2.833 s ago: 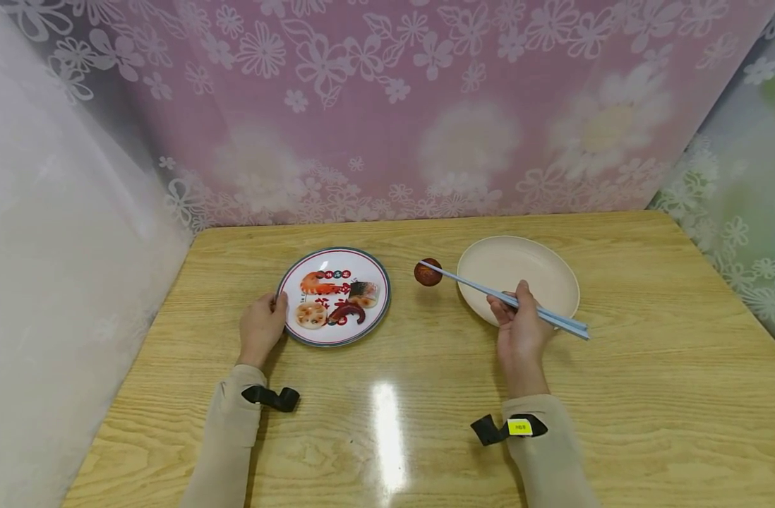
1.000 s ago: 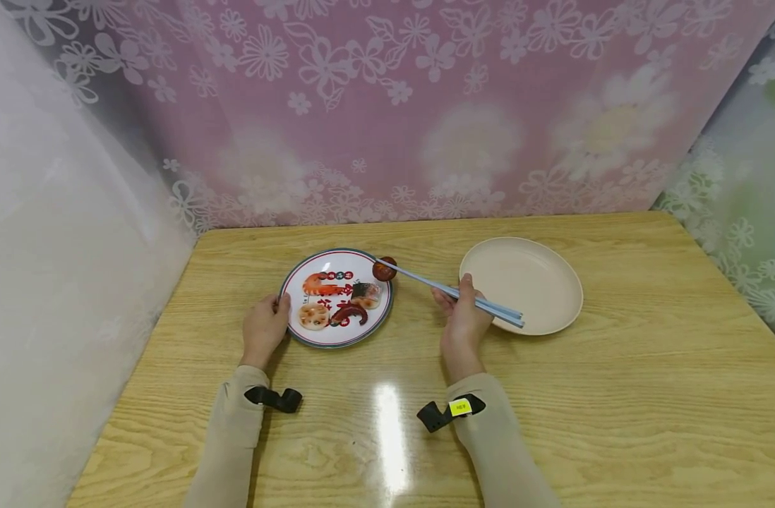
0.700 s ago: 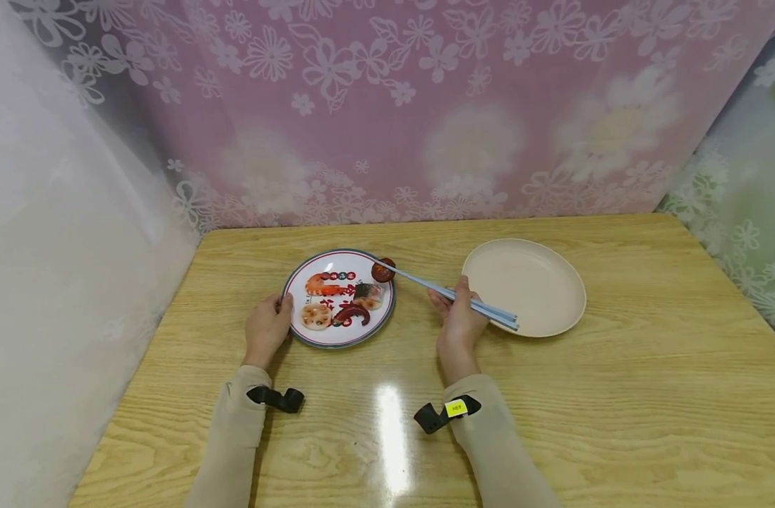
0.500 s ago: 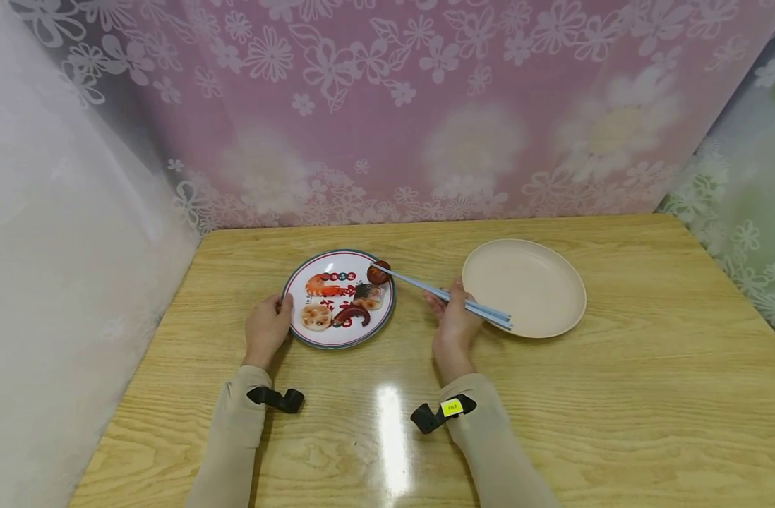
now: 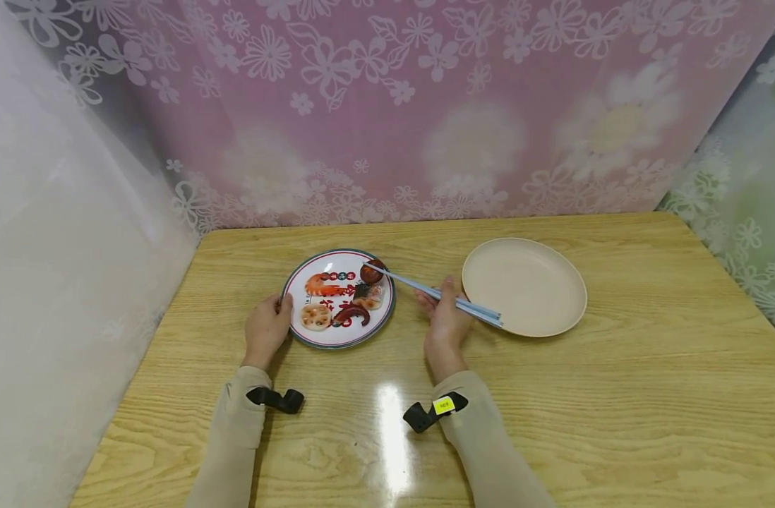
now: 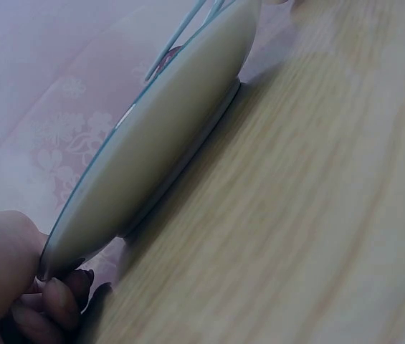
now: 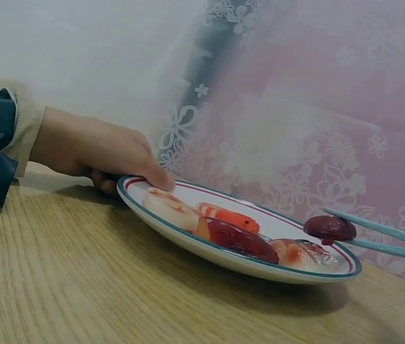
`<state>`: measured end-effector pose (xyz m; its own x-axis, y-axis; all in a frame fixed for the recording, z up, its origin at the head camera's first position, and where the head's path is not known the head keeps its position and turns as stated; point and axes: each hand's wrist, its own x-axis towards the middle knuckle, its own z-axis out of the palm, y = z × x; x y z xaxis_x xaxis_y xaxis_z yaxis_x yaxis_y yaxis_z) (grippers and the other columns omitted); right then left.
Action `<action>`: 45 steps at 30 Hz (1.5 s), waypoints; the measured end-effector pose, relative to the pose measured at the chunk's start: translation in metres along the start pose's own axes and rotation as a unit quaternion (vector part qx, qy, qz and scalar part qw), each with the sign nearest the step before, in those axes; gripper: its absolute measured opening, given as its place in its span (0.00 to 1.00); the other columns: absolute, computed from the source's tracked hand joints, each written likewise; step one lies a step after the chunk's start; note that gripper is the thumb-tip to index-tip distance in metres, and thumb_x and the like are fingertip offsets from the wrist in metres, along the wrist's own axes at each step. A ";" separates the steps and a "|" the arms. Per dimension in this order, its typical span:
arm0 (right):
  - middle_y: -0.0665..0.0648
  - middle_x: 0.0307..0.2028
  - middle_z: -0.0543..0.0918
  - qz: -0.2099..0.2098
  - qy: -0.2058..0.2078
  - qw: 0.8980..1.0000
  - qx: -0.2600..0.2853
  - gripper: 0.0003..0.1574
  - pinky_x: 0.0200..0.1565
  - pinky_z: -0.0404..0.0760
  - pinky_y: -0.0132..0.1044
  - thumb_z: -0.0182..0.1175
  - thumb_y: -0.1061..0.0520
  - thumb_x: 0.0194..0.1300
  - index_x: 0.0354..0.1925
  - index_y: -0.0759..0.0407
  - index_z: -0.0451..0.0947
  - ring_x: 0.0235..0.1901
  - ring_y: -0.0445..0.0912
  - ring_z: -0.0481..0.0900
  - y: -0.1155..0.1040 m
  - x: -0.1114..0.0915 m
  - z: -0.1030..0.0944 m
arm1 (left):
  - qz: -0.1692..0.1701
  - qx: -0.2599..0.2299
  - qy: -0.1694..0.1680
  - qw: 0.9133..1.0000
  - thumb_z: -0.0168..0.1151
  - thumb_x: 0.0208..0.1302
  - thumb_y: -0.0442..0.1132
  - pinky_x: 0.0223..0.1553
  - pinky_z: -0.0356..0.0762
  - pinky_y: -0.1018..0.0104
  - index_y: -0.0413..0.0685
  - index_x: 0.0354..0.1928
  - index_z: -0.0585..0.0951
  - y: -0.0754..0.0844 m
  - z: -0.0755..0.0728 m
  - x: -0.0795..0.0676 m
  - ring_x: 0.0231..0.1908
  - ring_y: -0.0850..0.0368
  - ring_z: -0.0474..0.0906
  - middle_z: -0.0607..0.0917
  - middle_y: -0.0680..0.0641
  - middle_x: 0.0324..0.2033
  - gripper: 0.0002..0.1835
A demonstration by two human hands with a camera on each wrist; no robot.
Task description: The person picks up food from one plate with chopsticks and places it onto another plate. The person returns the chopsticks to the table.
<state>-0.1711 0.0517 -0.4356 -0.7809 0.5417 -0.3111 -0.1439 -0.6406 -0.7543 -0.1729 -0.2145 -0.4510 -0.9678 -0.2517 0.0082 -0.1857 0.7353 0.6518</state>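
My left hand point(image 5: 267, 328) pinches the near-left rim of a white plate point(image 5: 327, 261), thumb on top and fingers curled below. My right hand point(image 5: 447, 324) grips light-blue chopsticks point(image 5: 409, 282). Between their tips sits a brown mushroom point(image 7: 330, 228), which in the right wrist view overlaps the plate's far rim, beside the fish piece. On the plate lie a prawn point(image 5: 317, 284), a lotus root slice point(image 5: 315, 317), a dark red tentacle point(image 5: 356, 315) and a fish piece point(image 5: 368, 296). The left wrist view shows mainly the plate's underside point(image 6: 152, 143).
A plain cream plate point(image 5: 527, 289) stands on the wooden table point(image 5: 648, 395) to the right, close to the right hand. Floral pink curtain point(image 5: 387, 141) rises behind the table's back edge, with pale cloth point(image 5: 76, 247) at the left side.
My right hand has carried the mushroom in the chopsticks leftward, from the space between the plates to over the white plate's right side. The left hand keeps its grip on the rim.
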 end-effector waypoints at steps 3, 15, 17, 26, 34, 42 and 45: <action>0.55 0.18 0.78 0.003 -0.001 1.000 -0.012 0.17 0.24 0.81 0.30 0.55 0.55 0.72 0.33 0.69 0.69 0.17 0.43 0.83 0.002 -0.001 0.002 | 0.002 0.000 0.001 1.000 0.46 0.74 0.47 0.18 0.67 0.67 0.39 0.32 0.77 0.000 0.000 0.000 0.15 0.58 0.72 0.78 0.45 0.20 0.19; 0.56 0.19 0.81 0.011 -0.004 0.999 -0.039 0.17 0.27 0.82 0.33 0.56 0.52 0.71 0.30 0.63 0.67 0.18 0.43 0.83 0.009 -0.005 0.009 | 0.005 0.001 0.004 1.000 0.46 0.74 0.47 0.19 0.66 0.66 0.40 0.31 0.76 -0.001 0.000 -0.001 0.15 0.56 0.73 0.77 0.45 0.19 0.19; 0.56 0.19 0.81 0.008 -0.005 0.999 -0.043 0.18 0.27 0.82 0.33 0.56 0.53 0.71 0.28 0.62 0.67 0.18 0.42 0.83 0.011 -0.006 0.009 | 0.007 0.002 0.006 1.000 0.46 0.74 0.47 0.18 0.66 0.66 0.40 0.31 0.76 -0.001 0.000 -0.001 0.15 0.56 0.72 0.77 0.45 0.18 0.19; 0.57 0.21 0.82 0.001 -0.017 0.999 -0.033 0.19 0.27 0.82 0.32 0.60 0.54 0.68 0.26 0.62 0.66 0.19 0.43 0.83 0.015 -0.010 0.008 | 0.016 0.005 0.013 1.000 0.47 0.74 0.46 0.20 0.65 0.64 0.40 0.29 0.75 -0.001 0.000 -0.002 0.15 0.55 0.72 0.76 0.45 0.17 0.19; 0.57 0.21 0.81 -0.029 -0.047 0.998 -0.011 0.14 0.26 0.81 0.32 0.62 0.58 0.66 0.29 0.64 0.71 0.18 0.44 0.83 0.015 -0.011 0.008 | 0.020 0.004 0.012 1.000 0.47 0.74 0.46 0.20 0.64 0.64 0.38 0.30 0.76 -0.001 -0.001 -0.002 0.15 0.56 0.72 0.76 0.45 0.17 0.19; 0.59 0.27 0.83 -0.081 -0.087 0.993 -0.010 0.13 0.28 0.83 0.33 0.62 0.57 0.66 0.30 0.64 0.71 0.20 0.45 0.84 0.022 -0.006 0.001 | 0.013 0.000 0.008 1.000 0.46 0.74 0.46 0.18 0.66 0.66 0.39 0.31 0.77 -0.001 0.000 -0.002 0.14 0.58 0.72 0.77 0.46 0.17 0.19; 0.60 0.26 0.83 -0.093 -0.099 0.991 0.005 0.14 0.28 0.83 0.34 0.62 0.57 0.66 0.30 0.64 0.71 0.20 0.46 0.84 0.029 0.001 -0.003 | 0.017 -0.005 0.011 1.000 0.47 0.74 0.46 0.18 0.66 0.65 0.38 0.31 0.77 -0.001 -0.001 -0.003 0.14 0.56 0.72 0.77 0.45 0.17 0.19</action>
<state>-0.1741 0.0353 -0.4589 -0.8446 0.5334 -0.0468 -0.3012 -0.5455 -0.7821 -0.1696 -0.2148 -0.4511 -0.9696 -0.2402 0.0465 -0.1509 0.7368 0.6590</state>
